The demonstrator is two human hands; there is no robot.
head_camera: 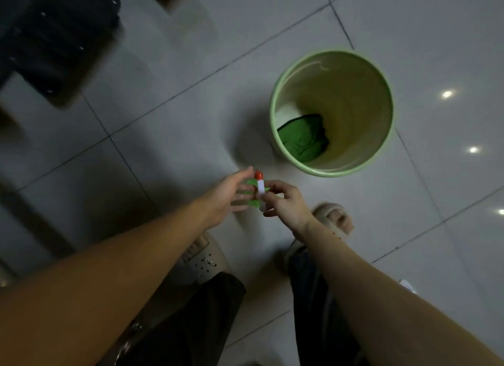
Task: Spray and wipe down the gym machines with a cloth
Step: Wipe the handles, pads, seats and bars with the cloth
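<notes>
A small green spray bottle [258,187] with a white head and a red-orange nozzle is seen from above, between both hands over the tiled floor. My right hand [286,202] pinches it from the right, fingers curled round it. My left hand [226,196] is at its left side with fingers fairly straight, touching or nearly touching the bottle. A green cloth [304,140] lies crumpled at the bottom of a light green bucket [381,136] standing on the floor just beyond my hands.
A black padded part of a gym machine [60,35] is at the upper left, and a dark frame bar runs along the left edge. My feet in pale sandals [332,218] stand on the glossy grey tiles below my hands.
</notes>
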